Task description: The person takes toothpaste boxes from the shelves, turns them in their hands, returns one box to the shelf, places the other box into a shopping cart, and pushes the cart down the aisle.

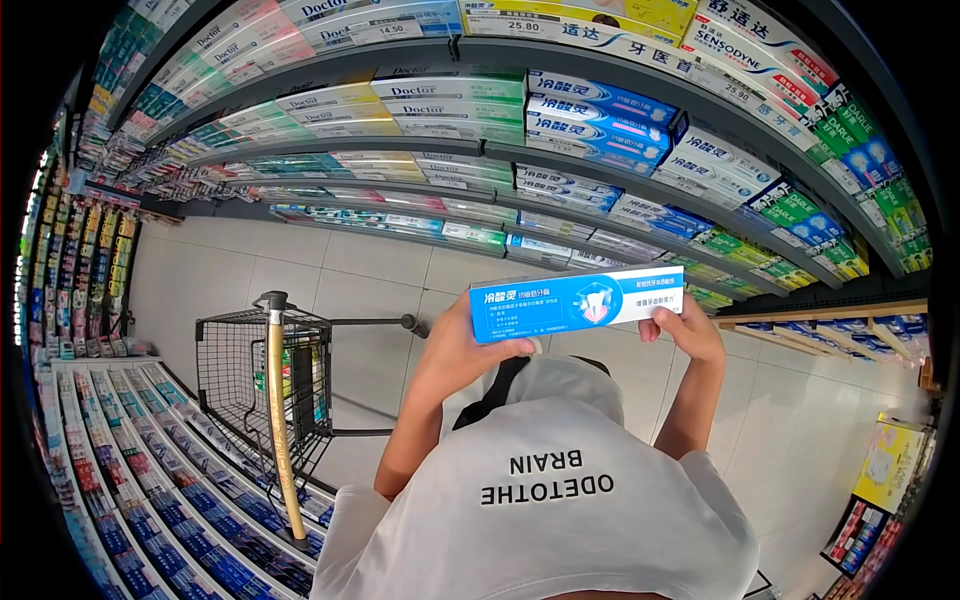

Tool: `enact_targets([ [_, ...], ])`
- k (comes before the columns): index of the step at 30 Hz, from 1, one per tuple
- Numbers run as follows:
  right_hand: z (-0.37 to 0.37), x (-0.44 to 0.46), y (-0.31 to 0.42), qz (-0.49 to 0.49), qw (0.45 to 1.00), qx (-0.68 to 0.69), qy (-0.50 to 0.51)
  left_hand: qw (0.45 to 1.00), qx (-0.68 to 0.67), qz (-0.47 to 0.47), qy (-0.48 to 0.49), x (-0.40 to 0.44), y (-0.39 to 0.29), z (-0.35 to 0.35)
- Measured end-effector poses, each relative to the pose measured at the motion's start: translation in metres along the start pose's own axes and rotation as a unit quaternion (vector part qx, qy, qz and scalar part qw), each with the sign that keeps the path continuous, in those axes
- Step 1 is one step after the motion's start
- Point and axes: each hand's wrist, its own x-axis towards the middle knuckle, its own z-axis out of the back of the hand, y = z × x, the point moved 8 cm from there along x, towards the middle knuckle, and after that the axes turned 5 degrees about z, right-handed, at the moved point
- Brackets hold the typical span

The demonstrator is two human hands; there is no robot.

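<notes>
Held up before grey shelves (400,54), the long blue-and-white cardboard toothpaste box (575,303) shows its printed face; left hand (448,345) curls round one end, right hand (697,332) pinches the other, so turning it calls for both together

Shelves (400,146) stand ahead, the cart (232,372) on the floor (385,268) at left.

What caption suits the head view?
Left hand and right hand hold a toothpaste box by stocked shelves, a cart nearby.
</notes>
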Motion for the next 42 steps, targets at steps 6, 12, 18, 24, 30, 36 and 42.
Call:
enact_targets([
  [6,0.0,-0.001,-0.001,0.0,1.0,0.001,0.0,1.0,0.008,0.003,-0.007,-0.001,0.001,0.001],
  [12,0.0,0.0,-0.001,0.003,1.0,0.0,0.001,1.0,-0.002,-0.01,-0.009,0.0,0.0,0.001],
  [18,-0.001,0.0,-0.001,0.005,1.0,-0.001,0.001,1.0,-0.005,0.01,-0.001,0.0,0.008,0.0],
  [24,0.0,0.0,0.0,-0.004,1.0,-0.001,-0.002,1.0,-0.012,0.014,0.003,0.0,0.006,-0.001],
  [30,0.002,-0.001,0.003,0.001,1.0,0.014,-0.012,1.0,-0.004,0.0,-0.011,0.0,0.006,-0.001],
  [36,0.008,-0.004,0.0,0.003,0.999,0.03,-0.036,1.0,0.014,0.02,0.008,0.003,0.015,-0.004],
  [42,0.01,-0.008,0.002,-0.034,0.995,0.054,-0.082,0.999,0.022,-0.024,0.007,0.004,0.01,-0.005],
])
